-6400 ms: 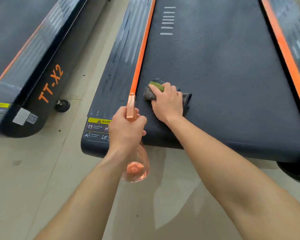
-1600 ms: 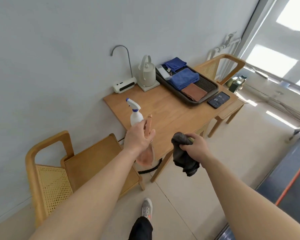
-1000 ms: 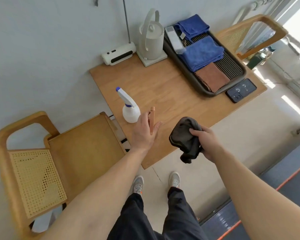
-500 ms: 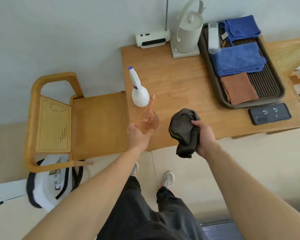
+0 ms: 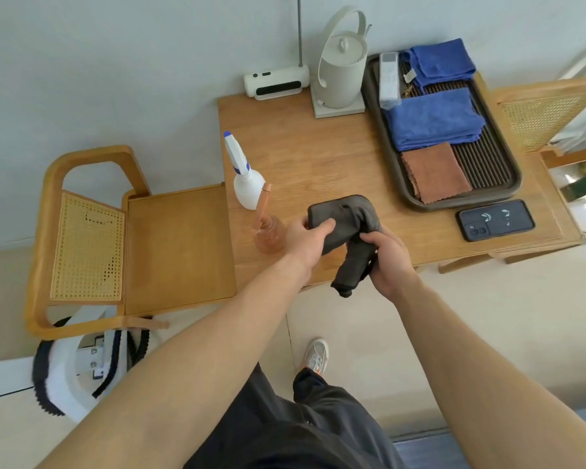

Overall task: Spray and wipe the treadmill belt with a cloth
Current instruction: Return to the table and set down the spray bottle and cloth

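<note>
Since half a second ago, the left hand (image 5: pixel 307 238) is letting go of the pink spray bottle (image 5: pixel 268 228), which is now standing free on the wooden table (image 5: pixel 318 157) beside the white spray bottle (image 5: pixel 246 184), and is joining the right hand (image 5: pixel 388 257) on the dark grey cloth (image 5: pixel 347 228). Both hands are pinching the cloth over the table's near edge, probably folding it for putting away. No treadmill is showing, so wiping looks finished.

Two spray bottles (image 5: pixel 249 184) stand left on the table (image 5: pixel 318 157).
</note>
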The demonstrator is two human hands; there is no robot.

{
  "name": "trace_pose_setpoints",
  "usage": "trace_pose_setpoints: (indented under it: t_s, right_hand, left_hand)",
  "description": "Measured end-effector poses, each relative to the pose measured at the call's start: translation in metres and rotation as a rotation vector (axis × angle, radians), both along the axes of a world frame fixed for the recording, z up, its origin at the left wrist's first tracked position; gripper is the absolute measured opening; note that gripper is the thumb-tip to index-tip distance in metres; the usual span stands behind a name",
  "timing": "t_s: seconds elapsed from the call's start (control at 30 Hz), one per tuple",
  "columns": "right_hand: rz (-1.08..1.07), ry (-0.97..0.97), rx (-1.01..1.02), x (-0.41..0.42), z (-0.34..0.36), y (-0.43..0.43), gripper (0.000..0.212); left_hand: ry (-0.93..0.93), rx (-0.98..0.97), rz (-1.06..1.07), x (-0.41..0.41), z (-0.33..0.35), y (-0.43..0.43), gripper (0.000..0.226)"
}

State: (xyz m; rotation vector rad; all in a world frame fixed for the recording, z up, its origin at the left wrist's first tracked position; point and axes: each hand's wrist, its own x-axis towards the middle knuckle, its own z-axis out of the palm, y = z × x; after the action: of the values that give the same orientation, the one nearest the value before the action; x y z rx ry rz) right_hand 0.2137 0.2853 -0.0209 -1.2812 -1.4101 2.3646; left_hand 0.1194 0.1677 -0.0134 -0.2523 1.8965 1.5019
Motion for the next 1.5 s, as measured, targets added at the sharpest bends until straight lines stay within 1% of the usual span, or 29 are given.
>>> trace_pose_setpoints:
  t_s: [0.03,0.07,0.13,0.17,0.2,0.23,0.27,0.3,0.33,0.4,0.47,0.5,0.53,0.57,0.63,0.67,0.73,0.83,0.9,0.97,1.07,1.17,1.27,1.3,1.37,1.4,1.5]
  right_hand:
    - [0.038,-0.027,0.062,0.003,-0.001,0.006,0.031]
    - [0.098,-0.068,0.137,0.007,-0.002,0.013,0.040]
    - [0.260,-0.153,0.272,0.014,0.001,0.023,0.071]
    - [0.371,-0.174,0.325,0.016,0.002,0.028,0.079]
    - [0.485,-0.180,0.373,0.017,0.005,0.032,0.079]
    - [0.570,-0.181,0.412,0.016,0.009,0.036,0.072]
    - [0.614,-0.166,0.418,0.014,0.013,0.039,0.068]
    - [0.610,-0.110,0.385,0.011,0.020,0.044,0.067]
    - [0.576,-0.012,0.312,0.008,0.027,0.050,0.066]
    - [0.487,0.215,0.132,0.002,0.044,0.062,0.063]
    - [0.403,0.306,0.028,-0.003,0.060,0.075,0.068]
    - [0.395,0.317,0.030,-0.005,0.065,0.081,0.071]
    - [0.424,0.315,0.080,-0.008,0.070,0.084,0.072]
    - [0.481,0.294,0.173,-0.011,0.073,0.087,0.067]
    - [0.566,0.229,0.395,-0.019,0.084,0.089,0.049]
    - [0.564,0.211,0.478,-0.023,0.090,0.090,0.038]
    - [0.551,0.210,0.561,-0.029,0.100,0.093,0.020]
    - [0.555,0.219,0.598,-0.037,0.111,0.093,0.009]
    - [0.498,0.237,0.558,-0.041,0.114,0.089,0.005]
    - [0.394,0.257,0.474,-0.044,0.116,0.087,0.003]
    - [0.200,0.282,0.341,-0.047,0.121,0.092,0.009]
    - [0.105,0.273,0.299,-0.051,0.127,0.099,0.012]
    - [0.053,0.248,0.284,-0.056,0.132,0.100,0.015]
    - [0.034,0.241,0.273,-0.058,0.133,0.099,0.016]
    - [-0.021,0.226,0.245,-0.060,0.137,0.100,0.017]
    - [-0.053,0.219,0.225,-0.062,0.138,0.102,0.016]
    - [-0.152,0.192,0.163,-0.062,0.140,0.113,0.013]
  left_hand:
    - [0.111,-0.034,-0.026,-0.004,0.007,0.003,0.025]
    - [0.221,-0.068,-0.063,-0.010,0.014,0.007,0.022]
    - [0.458,-0.098,-0.199,-0.021,0.031,0.013,0.018]
    - [0.549,-0.083,-0.293,-0.025,0.040,0.016,0.016]
    - [0.620,-0.060,-0.399,-0.028,0.048,0.020,0.015]
    - [0.668,-0.037,-0.512,-0.030,0.055,0.024,0.015]
    - [0.701,-0.022,-0.615,-0.031,0.062,0.028,0.016]
    - [0.729,-0.011,-0.703,-0.033,0.069,0.032,0.016]
    - [0.752,-0.004,-0.772,-0.034,0.076,0.036,0.017]
    - [0.764,0.005,-0.845,-0.038,0.086,0.042,0.017]
    - [0.758,-0.006,-0.883,-0.043,0.093,0.044,0.018]
    - [0.746,-0.015,-0.901,-0.046,0.096,0.043,0.019]
    - [0.730,-0.022,-0.919,-0.049,0.098,0.041,0.021]
    - [0.715,-0.030,-0.934,-0.051,0.102,0.039,0.023]
    - [0.693,-0.058,-0.941,-0.057,0.107,0.032,0.024]
    - [0.696,-0.078,-0.929,-0.059,0.108,0.029,0.023]
    - [0.723,-0.120,-0.867,-0.065,0.109,0.024,0.019]
    - [0.731,-0.172,-0.818,-0.073,0.106,0.019,0.022]
    - [0.689,-0.166,-0.827,-0.079,0.104,0.016,0.026]
    - [0.626,-0.124,-0.834,-0.084,0.106,0.011,0.030]
    - [0.517,-0.095,-0.892,-0.093,0.106,0.002,0.023]
    - [0.454,-0.104,-0.959,-0.098,0.104,-0.005,0.018]
    - [0.438,-0.164,-0.969,-0.103,0.099,-0.005,0.013]
    - [0.460,-0.212,-0.974,-0.105,0.099,-0.004,0.011]
    - [0.591,-0.334,-0.980,-0.108,0.098,-0.002,0.014]
    - [0.616,-0.340,-0.958,-0.110,0.097,-0.002,0.017]
    - [0.529,-0.200,-0.828,-0.119,0.099,-0.003,0.020]
